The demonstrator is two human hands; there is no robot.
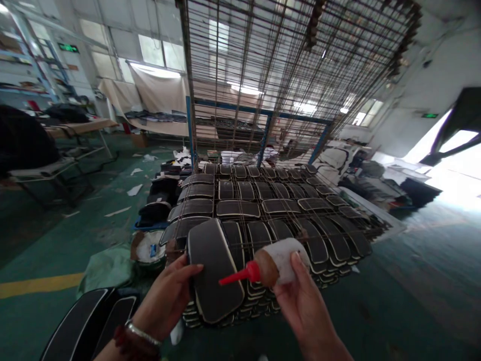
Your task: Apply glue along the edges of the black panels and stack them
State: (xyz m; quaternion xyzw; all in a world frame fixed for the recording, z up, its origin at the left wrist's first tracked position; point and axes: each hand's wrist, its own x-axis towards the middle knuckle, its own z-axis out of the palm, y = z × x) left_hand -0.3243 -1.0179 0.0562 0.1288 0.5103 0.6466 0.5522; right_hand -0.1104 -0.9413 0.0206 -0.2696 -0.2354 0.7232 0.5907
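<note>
My left hand [169, 291] grips the left edge of a dark padded panel [214, 265] with pale piping, its thumb lying on the panel's face. The panel is held up in front of the stacked rows behind it. In my right hand [300, 301] is a white squeeze bottle [287, 258] with a red nozzle cap [252, 271]. Brownish glue-like stuff shows inside near the cap. The bottle lies almost level, its nozzle pointing left across the panel's face; I cannot tell whether the tip touches.
Many similar panels [238, 207] lie in rows on a wire rack, whose upper wire shelves [263, 45] tilt upward. Other dark panels [78, 326] lie at lower left. Beside the rack stand a tub [150, 248] and a green sack [108, 271]. A person in dark clothing [26, 135] sits at left.
</note>
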